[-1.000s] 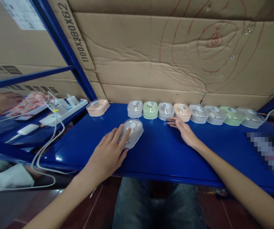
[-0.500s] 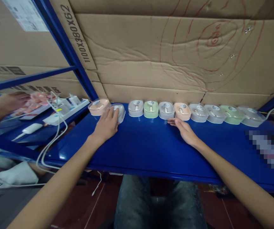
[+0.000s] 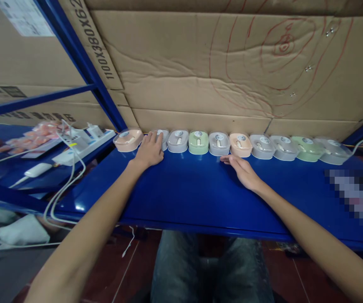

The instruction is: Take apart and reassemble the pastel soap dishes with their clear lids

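Observation:
A row of small plastic boxes with clear lids and round stickers stands along the back of the blue shelf. My left hand [image 3: 150, 149] lies over a grey box [image 3: 165, 139] near the row's left end, its fingers on the lid and hiding much of it. Left of that hand is a peach box [image 3: 127, 140]; to its right come another grey box [image 3: 178, 141] and a green box [image 3: 198, 142]. My right hand [image 3: 242, 170] rests on its edge with fingers stretched out, holding nothing. Its fingertips are just in front of a grey box [image 3: 219, 144] and a peach box [image 3: 240, 145].
A cardboard sheet [image 3: 175, 54] backs the blue shelf [image 3: 194, 193]. On the left, beyond a blue post, are a power strip [image 3: 83, 147], white cables [image 3: 53, 206] and peach-coloured packets [image 3: 42, 134]. Part of another person's clothing [image 3: 17, 235] shows below.
The grey box under my left hand has moved back into line, closer to its right-hand neighbour. My right hand has stayed put. At far left, another person's hand has mostly left view.

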Motion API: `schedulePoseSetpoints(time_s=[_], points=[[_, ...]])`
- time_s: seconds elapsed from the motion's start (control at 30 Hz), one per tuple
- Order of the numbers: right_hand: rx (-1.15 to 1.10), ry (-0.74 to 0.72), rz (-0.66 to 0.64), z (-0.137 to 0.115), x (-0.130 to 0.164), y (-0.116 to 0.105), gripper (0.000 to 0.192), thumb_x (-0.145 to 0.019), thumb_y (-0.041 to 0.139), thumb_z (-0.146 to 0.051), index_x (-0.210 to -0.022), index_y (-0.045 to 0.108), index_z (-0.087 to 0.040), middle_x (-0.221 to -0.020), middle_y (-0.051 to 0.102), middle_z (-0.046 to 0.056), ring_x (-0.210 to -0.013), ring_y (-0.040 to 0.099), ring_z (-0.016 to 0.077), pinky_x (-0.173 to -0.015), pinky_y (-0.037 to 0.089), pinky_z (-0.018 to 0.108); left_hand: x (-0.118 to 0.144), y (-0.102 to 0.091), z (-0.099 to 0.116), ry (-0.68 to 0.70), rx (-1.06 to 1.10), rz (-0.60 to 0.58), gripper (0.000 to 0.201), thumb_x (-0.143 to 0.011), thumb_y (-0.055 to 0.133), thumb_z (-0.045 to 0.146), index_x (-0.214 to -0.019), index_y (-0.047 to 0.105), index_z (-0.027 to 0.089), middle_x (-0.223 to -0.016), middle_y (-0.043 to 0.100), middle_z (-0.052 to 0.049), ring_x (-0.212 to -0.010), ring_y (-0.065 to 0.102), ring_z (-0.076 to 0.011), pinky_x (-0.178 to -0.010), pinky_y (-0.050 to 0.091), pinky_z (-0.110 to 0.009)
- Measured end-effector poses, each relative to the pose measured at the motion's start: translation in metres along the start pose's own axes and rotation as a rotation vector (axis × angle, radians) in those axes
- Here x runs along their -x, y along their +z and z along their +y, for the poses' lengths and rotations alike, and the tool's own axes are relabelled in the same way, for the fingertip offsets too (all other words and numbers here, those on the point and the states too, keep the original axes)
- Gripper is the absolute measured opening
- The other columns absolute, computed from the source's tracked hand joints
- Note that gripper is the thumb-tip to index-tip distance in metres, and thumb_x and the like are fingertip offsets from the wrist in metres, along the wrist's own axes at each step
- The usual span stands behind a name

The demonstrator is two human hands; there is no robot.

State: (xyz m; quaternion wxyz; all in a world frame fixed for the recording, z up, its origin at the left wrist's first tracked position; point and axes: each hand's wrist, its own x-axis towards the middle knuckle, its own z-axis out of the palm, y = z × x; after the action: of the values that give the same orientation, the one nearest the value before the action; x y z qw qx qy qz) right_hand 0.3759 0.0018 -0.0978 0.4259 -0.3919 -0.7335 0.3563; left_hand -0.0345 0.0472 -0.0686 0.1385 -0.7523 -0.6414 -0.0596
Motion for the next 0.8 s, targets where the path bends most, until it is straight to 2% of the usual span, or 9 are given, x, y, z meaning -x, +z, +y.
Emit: schedulePoseSetpoints(time_s=[0.23,0.53,0.7,0.8], points=[[0.016,-0.010,0.007,0.000,0.000,0.000,0.059,-0.108,0.048,-0.076,-0.123,0.080,-0.029,-0.132,0.080,0.008,-0.127,0.074,0.0304,-0.120,0.055,0.057,-0.003,0.004,-0.003,0.000,0.064,0.041,0.085,-0.094,0.056,0.028,-0.171,0.029,0.003,-0.180,0.030,-0.029,-0.169,0.025,-0.0459,-0.136,0.023,-0.063],[0.043,-0.019,-0.008,-0.001,0.000,-0.001,0.058,-0.109,0.046,-0.074,-0.123,0.080,-0.029,-0.133,0.079,0.008,-0.128,0.074,0.0310,-0.121,0.053,0.057,0.000,0.006,0.005,-0.009,0.090,0.101,0.078,-0.099,0.050,0.029,-0.170,0.033,0.002,-0.179,0.031,-0.029,-0.170,0.025,-0.0461,-0.137,0.021,-0.064],[0.053,-0.020,-0.005,-0.003,0.000,0.000,0.059,-0.109,0.045,-0.074,-0.123,0.080,-0.029,-0.133,0.079,0.008,-0.127,0.074,0.0313,-0.120,0.054,0.057,0.003,0.005,0.002,-0.014,0.155,0.151,0.075,-0.103,0.051,0.036,-0.172,0.034,0.011,-0.182,0.030,-0.020,-0.172,0.019,-0.0408,-0.139,0.018,-0.061],[0.065,-0.019,-0.004,-0.004,0.001,0.000,0.060,-0.109,0.044,-0.075,-0.123,0.080,-0.029,-0.133,0.079,0.008,-0.128,0.074,0.0313,-0.119,0.054,0.056,0.001,0.001,-0.008,-0.071,0.217,0.240,0.068,-0.105,0.049,0.036,-0.169,0.040,0.014,-0.181,0.034,-0.017,-0.172,0.020,-0.0383,-0.139,0.019,-0.060]])
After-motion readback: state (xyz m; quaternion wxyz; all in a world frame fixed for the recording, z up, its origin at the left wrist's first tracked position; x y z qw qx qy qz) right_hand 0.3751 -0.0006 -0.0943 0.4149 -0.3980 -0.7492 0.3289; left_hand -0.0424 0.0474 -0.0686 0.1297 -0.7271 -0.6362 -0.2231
